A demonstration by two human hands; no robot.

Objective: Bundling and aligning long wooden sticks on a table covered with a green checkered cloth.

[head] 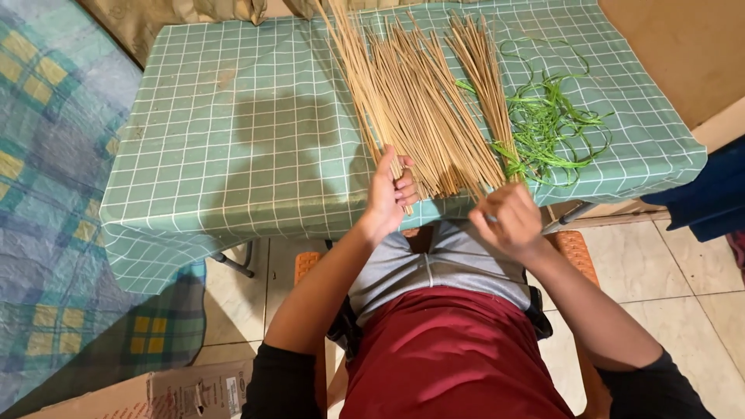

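A big fan of thin tan sticks [411, 101] lies on a table covered with a green checked cloth [233, 132]. My left hand [390, 194] grips the near ends of a few sticks at the table's front edge. Just off that edge, my right hand [506, 221] is curled, pinching what looks like a thin stick or strip. A tangle of green leaf strips [551, 124] lies to the right of the sticks, beside a smaller bundle of sticks [485, 77].
I sit on an orange stool [574, 248] on a tiled floor. A checked blanket [46, 194] lies at the left, a cardboard box [171, 392] at the bottom left, and a dark blue cloth [710, 198] at the right.
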